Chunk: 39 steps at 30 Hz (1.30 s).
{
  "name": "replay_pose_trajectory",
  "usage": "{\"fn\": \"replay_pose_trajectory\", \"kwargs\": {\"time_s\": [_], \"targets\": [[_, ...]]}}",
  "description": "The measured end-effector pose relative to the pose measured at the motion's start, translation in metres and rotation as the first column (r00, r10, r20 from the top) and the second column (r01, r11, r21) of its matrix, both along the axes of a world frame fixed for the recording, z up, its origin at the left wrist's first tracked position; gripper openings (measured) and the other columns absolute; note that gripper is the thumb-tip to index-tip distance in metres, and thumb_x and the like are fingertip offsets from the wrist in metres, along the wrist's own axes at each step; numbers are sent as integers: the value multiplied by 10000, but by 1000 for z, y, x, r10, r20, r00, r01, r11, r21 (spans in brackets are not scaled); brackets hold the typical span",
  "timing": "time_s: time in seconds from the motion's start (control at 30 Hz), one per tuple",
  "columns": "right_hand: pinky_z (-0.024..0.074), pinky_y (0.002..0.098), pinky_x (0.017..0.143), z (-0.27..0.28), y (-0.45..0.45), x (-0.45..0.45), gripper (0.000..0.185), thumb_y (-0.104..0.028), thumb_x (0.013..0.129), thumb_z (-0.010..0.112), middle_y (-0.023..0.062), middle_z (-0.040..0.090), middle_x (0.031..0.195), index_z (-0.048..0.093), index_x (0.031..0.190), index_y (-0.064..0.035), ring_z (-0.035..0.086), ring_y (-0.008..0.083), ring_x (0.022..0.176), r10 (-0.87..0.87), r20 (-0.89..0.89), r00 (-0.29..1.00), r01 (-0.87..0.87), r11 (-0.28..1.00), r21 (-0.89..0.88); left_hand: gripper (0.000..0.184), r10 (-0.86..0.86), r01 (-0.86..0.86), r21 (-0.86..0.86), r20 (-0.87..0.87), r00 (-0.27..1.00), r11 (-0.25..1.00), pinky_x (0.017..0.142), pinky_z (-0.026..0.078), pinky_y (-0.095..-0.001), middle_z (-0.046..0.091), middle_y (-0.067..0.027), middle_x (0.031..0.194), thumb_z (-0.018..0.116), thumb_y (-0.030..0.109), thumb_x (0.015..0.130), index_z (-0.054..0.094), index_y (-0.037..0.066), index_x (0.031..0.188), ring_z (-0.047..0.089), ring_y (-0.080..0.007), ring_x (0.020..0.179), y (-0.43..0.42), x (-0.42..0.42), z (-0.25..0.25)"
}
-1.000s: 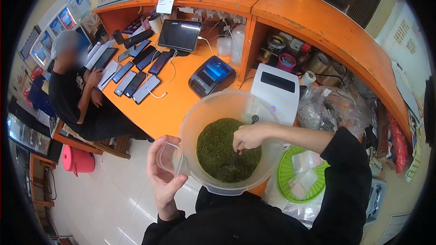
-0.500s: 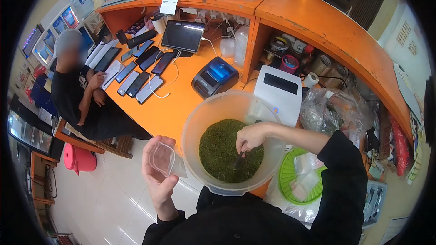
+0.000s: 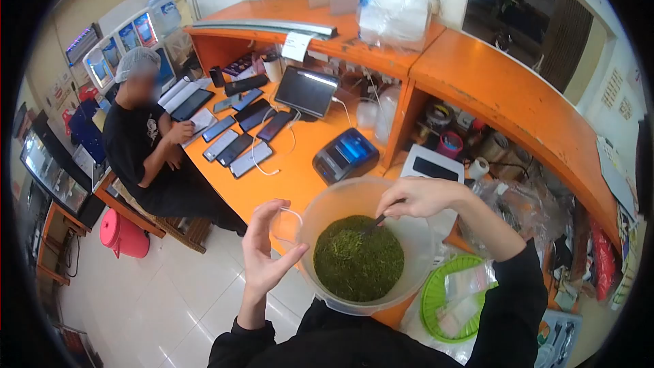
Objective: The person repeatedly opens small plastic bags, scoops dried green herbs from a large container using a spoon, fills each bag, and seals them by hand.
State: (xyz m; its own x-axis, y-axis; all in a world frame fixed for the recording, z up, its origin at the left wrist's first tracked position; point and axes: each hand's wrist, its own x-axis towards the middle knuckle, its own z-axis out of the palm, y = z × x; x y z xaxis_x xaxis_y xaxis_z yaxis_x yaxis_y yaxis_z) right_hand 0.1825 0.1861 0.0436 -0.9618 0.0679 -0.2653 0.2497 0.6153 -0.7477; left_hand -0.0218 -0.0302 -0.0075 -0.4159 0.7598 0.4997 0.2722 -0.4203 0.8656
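My left hand is curved around a small clear plastic bag, thumb and fingers holding its mouth wide beside the tub's left rim. My right hand grips the dark handle of a spoon above the tub; its lower end reaches the green contents and is hard to make out. The large translucent plastic tub stands in front of my body. Finely chopped dark green leaf material fills its lower part, with a lighter loose patch near the spoon.
A green basket with clear bags sits at the right. Behind the tub are a blue-black printer, a white device and a tablet. Several phones lie on the orange counter. A person in a hair net sits at the left.
My right hand has risen from low inside the tub to near its rim, lifting the spoon. The left hand still holds the bag at the tub's side. The view has tilted upward.
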Motion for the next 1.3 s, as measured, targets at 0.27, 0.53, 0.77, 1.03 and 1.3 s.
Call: {"fn": "replay_pose_trajectory", "kwargs": {"time_s": [0.27, 0.53, 0.77, 1.03, 1.3], "targets": [[432, 279, 678, 43, 9, 32, 197, -73, 866, 546, 79, 636, 826, 626, 1028, 6, 561, 135, 764, -176, -24, 984, 177, 981, 82, 584, -97, -14, -202, -528, 844, 979, 850, 455, -336, 593, -124, 992, 805, 170, 612, 546, -3, 1106, 582, -248, 953, 27, 22, 18], [448, 353, 692, 17, -21, 35, 156, -78, 732, 575, 104, 625, 806, 603, 843, 27, 581, 267, 763, -160, -336, 928, 294, 870, 396, 578, -276, 144, -288, -495, 824, 947, 859, 445, -335, 583, -125, 1012, 764, 210, 691, 517, 11, 1174, 569, -272, 983, 56, 50, 16], [342, 277, 774, 42, -82, 35, 143, -125, 711, 574, 11, 515, 846, 549, 847, -85, 508, 134, 813, 300, -404, 864, 391, 104, 914, 513, -622, 833, -31, 651, 436, 552, 982, 348, -269, 501, -57, 1212, 651, 125, 824, 440, 13, 1279, 469, -137, 1114, 65, 28, 3], [331, 303, 799, 47, -82, 34, 197, -99, 729, 566, 11, 517, 855, 576, 922, -60, 500, 149, 849, 201, -408, 891, 378, 172, 910, 793, -534, 490, -266, -131, 835, 830, 948, 378, -267, 542, -116, 1191, 663, 52, 784, 182, 18, 1414, 531, -171, 1066, 61, 32, -3], [329, 351, 847, 59, -68, 40, 166, -92, 699, 559, 30, 497, 806, 578, 865, -87, 497, 174, 896, 145, -405, 903, 372, 207, 905, 668, -586, 449, -434, -261, 767, 781, 858, 472, -288, 674, -97, 977, 650, 35, 794, 302, -12, 1362, 636, -149, 902, 50, 1, -10]]}}
